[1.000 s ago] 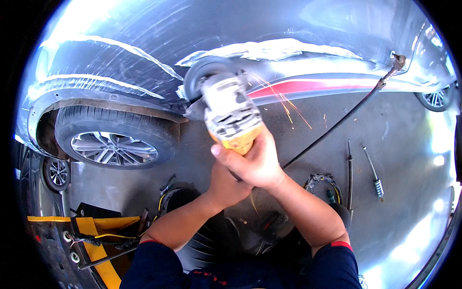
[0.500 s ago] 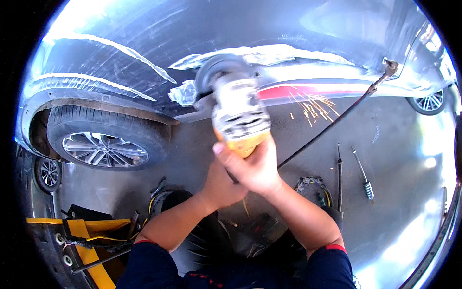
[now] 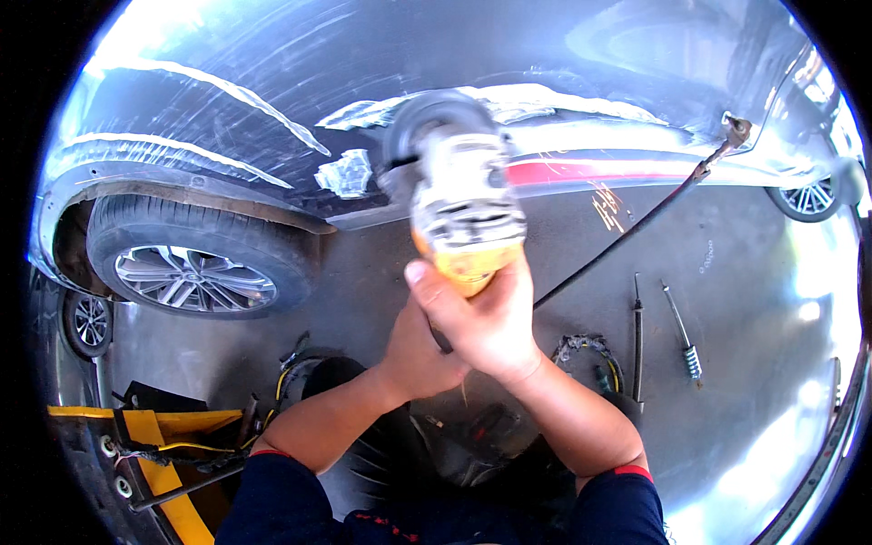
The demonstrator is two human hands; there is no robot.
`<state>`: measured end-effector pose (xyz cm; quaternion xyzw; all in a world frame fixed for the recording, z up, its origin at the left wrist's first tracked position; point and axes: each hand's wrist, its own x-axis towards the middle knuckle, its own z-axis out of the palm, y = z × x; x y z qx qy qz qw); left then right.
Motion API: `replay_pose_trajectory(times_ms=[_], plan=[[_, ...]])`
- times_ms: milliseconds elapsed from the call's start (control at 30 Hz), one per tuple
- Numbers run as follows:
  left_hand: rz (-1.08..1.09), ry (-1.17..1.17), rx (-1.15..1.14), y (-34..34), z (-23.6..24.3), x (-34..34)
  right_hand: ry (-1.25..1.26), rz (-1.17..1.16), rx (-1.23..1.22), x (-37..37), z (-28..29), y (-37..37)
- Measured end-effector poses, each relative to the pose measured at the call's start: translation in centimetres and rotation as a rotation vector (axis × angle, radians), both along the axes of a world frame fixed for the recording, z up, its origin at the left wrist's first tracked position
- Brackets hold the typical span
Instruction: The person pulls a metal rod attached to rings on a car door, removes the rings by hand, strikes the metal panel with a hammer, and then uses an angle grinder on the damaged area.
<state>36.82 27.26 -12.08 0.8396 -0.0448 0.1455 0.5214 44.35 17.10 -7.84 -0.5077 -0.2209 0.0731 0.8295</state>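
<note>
A yellow angle grinder [image 3: 467,204] with a pale, dark-striped head is gripped in both my hands. My right hand [image 3: 490,318] wraps around its yellow body, thumb on the left side. Just below, my left hand [image 3: 421,356] closes around the rear of the grinder, partly hidden by the right. The motion-blurred round disc [image 3: 440,118] is at the lower side of a dark car body [image 3: 436,45], over the left part of a long bare-metal strip [image 3: 581,98]. Orange sparks [image 3: 606,207] fly off to the right.
A wheel [image 3: 195,272] sits left of the grinder. A dark rod [image 3: 649,213] slants from the car's sill toward my hands. On the floor to the right lie two slim tools, one with a coiled end [image 3: 693,361]. A yellow-and-black frame [image 3: 150,431] with cables stands at lower left.
The grinder and both hands have shifted slightly to the right along the car's side. The spray of sparks has become smaller.
</note>
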Motion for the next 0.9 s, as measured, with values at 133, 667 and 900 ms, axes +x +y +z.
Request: replay_pose_trajectory(times_ms=[133, 667, 900], plan=[[0.042, -0.126, 0.126, -0.9, 0.6, 0.2, -0.154, 0.077, -0.177, 0.3, -0.4, -0.7], [0.063, -0.121, 0.001, -2.3, -0.8, 0.7, -0.299, 0.004, -0.371, 0.9, -0.2, -1.6], [-0.035, -0.043, 0.077, -1.3, 1.0, 1.2, -0.106, -0.099, -0.095, 0.9, -0.2, -1.2]])
